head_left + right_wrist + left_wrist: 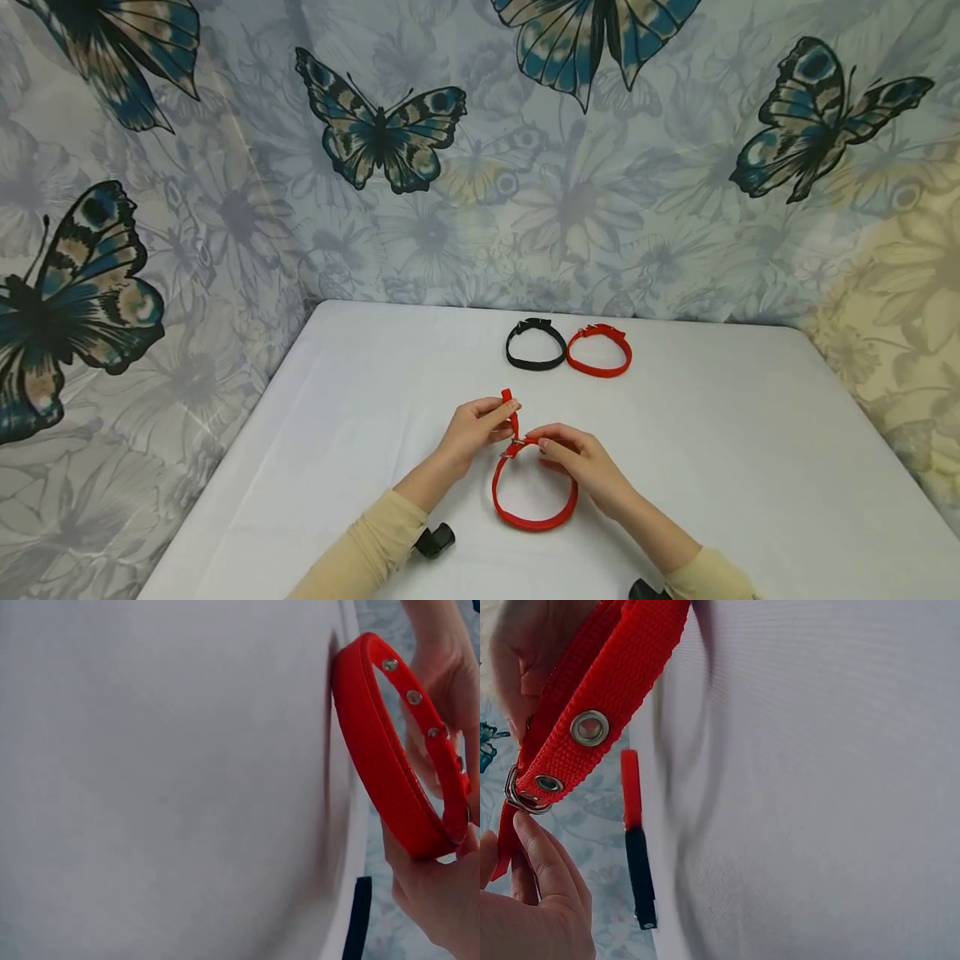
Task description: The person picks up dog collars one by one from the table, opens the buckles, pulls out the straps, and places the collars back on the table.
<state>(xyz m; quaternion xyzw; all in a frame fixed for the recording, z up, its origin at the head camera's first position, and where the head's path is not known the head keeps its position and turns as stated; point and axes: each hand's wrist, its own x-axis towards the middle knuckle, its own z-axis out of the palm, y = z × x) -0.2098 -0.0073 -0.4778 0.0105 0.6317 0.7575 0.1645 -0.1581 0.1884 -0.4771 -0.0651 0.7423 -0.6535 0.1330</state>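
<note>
A red webbing collar (534,525) with metal eyelets and a buckle (526,796) is held in a loop over the white table. The left hand (474,427) pinches the collar's free strap end, which points up away from the loop. On the other side of the buckle, the right hand (581,462) grips the band between thumb and fingers. In the left wrist view the strap end passes through the buckle. The right wrist view shows the collar's wide padded part (382,765) upright, close to the tabletop.
Farther back on the white table (375,367), a closed black collar (536,365) and a closed red collar (600,372) lie side by side. Butterfly-patterned cloth (450,250) hangs behind the table. A black wrist device (436,541) shows by the left sleeve.
</note>
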